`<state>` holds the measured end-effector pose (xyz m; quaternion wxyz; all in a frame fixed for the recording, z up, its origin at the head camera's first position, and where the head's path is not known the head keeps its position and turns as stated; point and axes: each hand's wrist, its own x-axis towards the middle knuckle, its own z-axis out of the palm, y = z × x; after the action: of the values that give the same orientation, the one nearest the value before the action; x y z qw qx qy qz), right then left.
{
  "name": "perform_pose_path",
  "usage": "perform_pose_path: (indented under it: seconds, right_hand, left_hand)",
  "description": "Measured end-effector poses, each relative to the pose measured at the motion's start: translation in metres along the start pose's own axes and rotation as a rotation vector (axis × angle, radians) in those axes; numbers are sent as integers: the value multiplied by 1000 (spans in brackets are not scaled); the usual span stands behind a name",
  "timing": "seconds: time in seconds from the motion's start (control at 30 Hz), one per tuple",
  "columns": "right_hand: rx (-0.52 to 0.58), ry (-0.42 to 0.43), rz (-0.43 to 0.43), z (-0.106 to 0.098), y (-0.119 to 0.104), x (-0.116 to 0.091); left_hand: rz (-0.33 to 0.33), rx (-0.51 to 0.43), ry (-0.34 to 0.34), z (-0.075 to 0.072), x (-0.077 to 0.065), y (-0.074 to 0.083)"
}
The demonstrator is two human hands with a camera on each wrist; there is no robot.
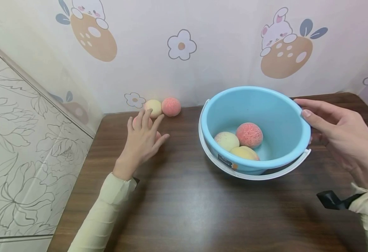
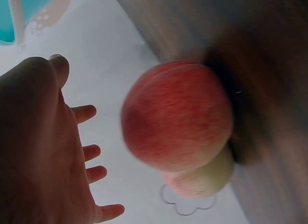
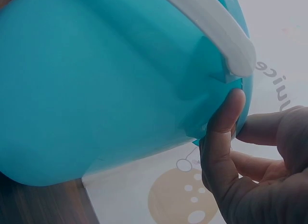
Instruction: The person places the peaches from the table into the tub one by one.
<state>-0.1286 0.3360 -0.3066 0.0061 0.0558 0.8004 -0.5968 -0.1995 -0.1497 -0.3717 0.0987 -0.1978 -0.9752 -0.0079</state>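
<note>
My right hand point(image 1: 347, 136) grips the rim of a light blue bucket point(image 1: 281, 122) at its right side; in the right wrist view, the fingers and thumb point(image 3: 227, 113) pinch the edge near the handle joint. Inside the bucket lie a red peach point(image 1: 249, 134), a pale peach point(image 1: 227, 140) and a yellow peach point(image 1: 244, 152). With fingers spread, my left hand point(image 1: 139, 140) is over peaches at the table's back left, partly hiding them. A red peach point(image 2: 178, 115) fills the left wrist view, apart from that hand, before a paler peach point(image 2: 209, 176).
A pink-red peach point(image 1: 171, 106) and a pale yellow peach point(image 1: 153, 107) stand against the patterned wall covering point(image 1: 221, 52). The bucket's white handle point(image 1: 213, 159) hangs down in front. Dark wooden table point(image 1: 184, 210) spreads before the hands; a white floral panel point(image 1: 29, 157) borders the left.
</note>
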Motion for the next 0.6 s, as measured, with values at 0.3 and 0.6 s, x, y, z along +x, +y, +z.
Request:
perform_pose_path:
  seconds: [0.3,0.6]
  right_hand:
    - [-33,0,4,2,-1,-2]
    - [95,-10,-3,0,-2,-2]
  left_hand:
    - [-4,-22,-23,21,-1,-10]
    - [-16,-80,-60,25,0,-12]
